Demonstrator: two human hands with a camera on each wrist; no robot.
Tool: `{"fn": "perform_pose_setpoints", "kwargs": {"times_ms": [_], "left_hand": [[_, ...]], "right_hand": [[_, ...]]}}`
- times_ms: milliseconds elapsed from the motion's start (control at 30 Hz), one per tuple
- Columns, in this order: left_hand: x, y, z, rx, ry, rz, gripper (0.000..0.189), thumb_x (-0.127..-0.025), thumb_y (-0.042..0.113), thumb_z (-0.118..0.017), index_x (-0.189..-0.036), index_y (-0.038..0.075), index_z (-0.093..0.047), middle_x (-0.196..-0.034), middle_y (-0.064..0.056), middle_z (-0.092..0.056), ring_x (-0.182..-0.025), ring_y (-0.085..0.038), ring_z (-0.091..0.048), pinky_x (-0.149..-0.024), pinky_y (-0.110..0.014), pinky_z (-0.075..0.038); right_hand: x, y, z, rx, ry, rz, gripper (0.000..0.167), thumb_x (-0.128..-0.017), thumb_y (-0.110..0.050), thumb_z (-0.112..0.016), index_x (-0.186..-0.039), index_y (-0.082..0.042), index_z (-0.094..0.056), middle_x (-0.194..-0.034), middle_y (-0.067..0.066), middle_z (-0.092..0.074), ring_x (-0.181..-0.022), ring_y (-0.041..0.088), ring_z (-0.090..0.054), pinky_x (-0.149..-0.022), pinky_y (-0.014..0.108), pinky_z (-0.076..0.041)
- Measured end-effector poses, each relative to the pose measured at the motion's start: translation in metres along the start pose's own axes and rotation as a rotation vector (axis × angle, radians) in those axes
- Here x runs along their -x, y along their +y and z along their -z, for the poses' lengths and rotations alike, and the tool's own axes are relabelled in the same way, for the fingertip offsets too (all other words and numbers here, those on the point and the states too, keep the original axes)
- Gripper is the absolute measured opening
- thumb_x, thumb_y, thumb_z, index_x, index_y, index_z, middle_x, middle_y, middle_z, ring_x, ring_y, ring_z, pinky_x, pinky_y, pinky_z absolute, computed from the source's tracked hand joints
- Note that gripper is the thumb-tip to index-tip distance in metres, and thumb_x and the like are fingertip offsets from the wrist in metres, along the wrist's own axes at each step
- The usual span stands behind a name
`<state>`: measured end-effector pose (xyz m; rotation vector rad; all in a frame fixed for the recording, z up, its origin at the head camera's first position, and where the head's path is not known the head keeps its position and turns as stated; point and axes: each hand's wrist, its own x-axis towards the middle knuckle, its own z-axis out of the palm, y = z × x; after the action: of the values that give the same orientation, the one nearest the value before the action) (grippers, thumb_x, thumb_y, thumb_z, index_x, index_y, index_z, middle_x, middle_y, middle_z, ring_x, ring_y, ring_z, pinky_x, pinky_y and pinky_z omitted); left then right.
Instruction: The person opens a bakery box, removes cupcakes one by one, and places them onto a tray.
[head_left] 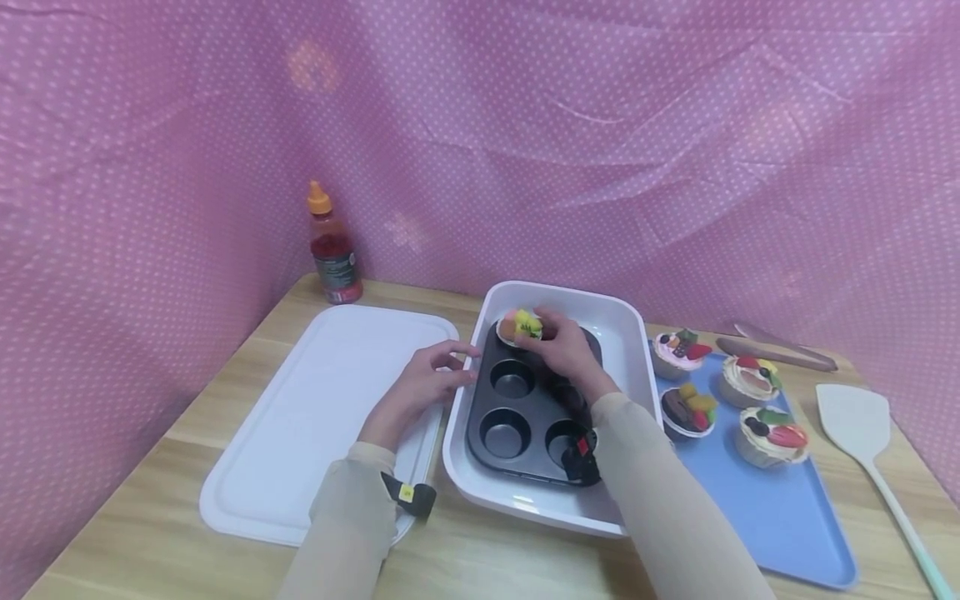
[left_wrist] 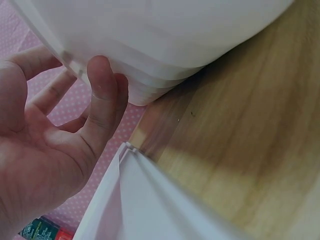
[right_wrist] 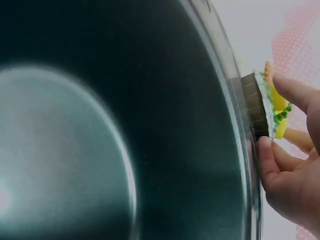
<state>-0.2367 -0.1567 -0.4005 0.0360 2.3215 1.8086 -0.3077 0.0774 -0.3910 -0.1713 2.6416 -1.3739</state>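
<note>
My right hand (head_left: 566,350) pinches a fruit-topped cupcake (head_left: 517,327) between thumb and fingers, at the far left cup of a dark muffin pan (head_left: 537,408). In the right wrist view the cupcake's pale pleated case (right_wrist: 256,105) shows beside the pan's edge, with yellow and green topping. The pan lies in a white tub (head_left: 525,502). My left hand (head_left: 423,379) holds the tub's left rim, some bent fingers against its outer wall (left_wrist: 150,40) in the left wrist view. Two near cups of the pan are bare; my right arm hides part of the right column.
A white lid-like board (head_left: 315,417) lies left of the tub. Behind it stands a sauce bottle (head_left: 333,254). On the right, a blue tray (head_left: 780,517) bears several cupcakes (head_left: 768,437). Tongs (head_left: 780,350) and a white spatula (head_left: 855,421) lie beyond it.
</note>
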Motion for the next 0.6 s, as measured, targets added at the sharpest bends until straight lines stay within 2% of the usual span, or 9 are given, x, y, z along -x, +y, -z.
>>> {"fn": "perform_pose_setpoints", "kwargs": {"times_ms": [400, 600], "left_hand": [[0.0007, 0.0002, 0.0006, -0.027, -0.001, -0.011, 0.035, -0.091, 0.017, -0.071, -0.125, 0.018, -0.067, -0.11, -0.014, -0.063, -0.096, -0.023, -0.06, -0.075, -0.028, -0.052], [-0.0012, -0.0008, -0.0008, -0.023, 0.006, 0.016, 0.034, -0.09, 0.016, -0.072, -0.123, 0.022, -0.068, -0.111, -0.012, -0.063, -0.1, -0.024, -0.06, -0.078, -0.029, -0.053]], "right_hand": [[0.0016, -0.0018, -0.0049, 0.03, 0.013, -0.001, 0.078, -0.089, -0.04, -0.075, -0.154, -0.016, -0.041, -0.147, 0.017, -0.053, -0.132, 0.036, -0.053, -0.109, 0.052, -0.045], [0.0026, -0.002, -0.0049, 0.035, 0.015, -0.006, 0.079, -0.089, -0.04, -0.075, -0.155, -0.016, -0.04, -0.149, 0.017, -0.052, -0.133, 0.036, -0.052, -0.111, 0.053, -0.044]]}}
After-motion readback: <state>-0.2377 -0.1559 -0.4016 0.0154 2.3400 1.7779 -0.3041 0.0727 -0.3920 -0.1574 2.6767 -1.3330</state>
